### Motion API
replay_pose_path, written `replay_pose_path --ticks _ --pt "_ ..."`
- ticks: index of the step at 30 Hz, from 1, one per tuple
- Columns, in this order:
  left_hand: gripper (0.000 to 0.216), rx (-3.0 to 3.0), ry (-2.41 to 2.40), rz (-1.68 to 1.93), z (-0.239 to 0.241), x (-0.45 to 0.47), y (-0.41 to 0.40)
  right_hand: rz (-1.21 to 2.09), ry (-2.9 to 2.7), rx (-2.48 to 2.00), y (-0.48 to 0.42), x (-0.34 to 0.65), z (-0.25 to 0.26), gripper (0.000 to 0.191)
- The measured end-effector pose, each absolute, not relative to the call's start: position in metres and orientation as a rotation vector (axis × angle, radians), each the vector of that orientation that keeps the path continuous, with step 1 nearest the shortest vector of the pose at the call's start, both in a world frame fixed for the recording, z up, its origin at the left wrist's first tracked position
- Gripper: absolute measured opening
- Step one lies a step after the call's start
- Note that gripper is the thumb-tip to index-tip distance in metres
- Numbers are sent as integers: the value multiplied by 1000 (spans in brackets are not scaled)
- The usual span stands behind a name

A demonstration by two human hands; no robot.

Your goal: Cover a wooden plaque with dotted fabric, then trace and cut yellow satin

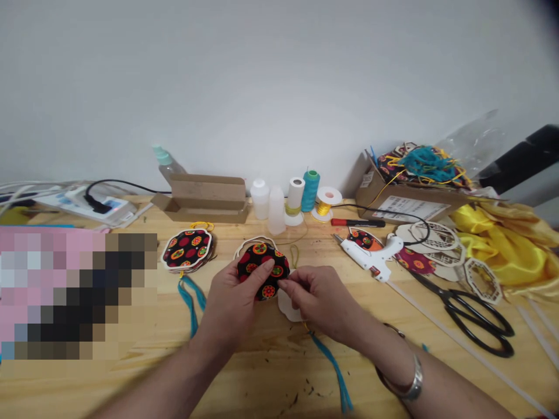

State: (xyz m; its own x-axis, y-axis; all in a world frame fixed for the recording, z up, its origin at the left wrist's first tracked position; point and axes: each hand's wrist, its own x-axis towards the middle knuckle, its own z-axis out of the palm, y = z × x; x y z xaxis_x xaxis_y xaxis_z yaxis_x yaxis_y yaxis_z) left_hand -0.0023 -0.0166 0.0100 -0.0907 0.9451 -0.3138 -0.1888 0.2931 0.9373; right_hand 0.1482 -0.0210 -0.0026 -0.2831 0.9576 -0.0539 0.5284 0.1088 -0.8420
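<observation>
A round pad covered in black fabric with red and orange circles [263, 269] is held just above the wooden table [131, 384]. My left hand [233, 299] grips its left side, thumb on top. My right hand [317, 299] pinches the pad's right edge with thumb and forefinger. Under my right hand lies a white wooden cut-out [288, 307] with a yellow cord and a blue tassel [334, 366] trailing toward me. A stack of finished fabric pieces [187, 249] with a yellow loop and blue tassel lies to the left.
A white glue gun [371, 256] and black scissors [476, 317] lie to the right. Thread spools and white bottles [279, 201] stand at the back beside an open cardboard box [203, 198]. Yellow cloth [502, 238], wooden cut-outs and a box of scraps sit far right.
</observation>
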Motion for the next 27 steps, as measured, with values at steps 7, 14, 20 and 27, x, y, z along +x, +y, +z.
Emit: replay_pose_path --ticks 7,14,20,27 --pt "25 837 1290 1134 5 -3 -16 1314 -1780 -1461 -23 146 -5 28" --pt "28 705 1250 1184 7 -2 -14 1105 -1763 -1555 -16 153 2 21" --pt "30 704 1248 1169 4 -3 -13 999 -1753 -1462 -16 156 6 24" --pt "30 814 1355 1137 11 -1 -17 806 -2001 -1434 -21 153 2 19"
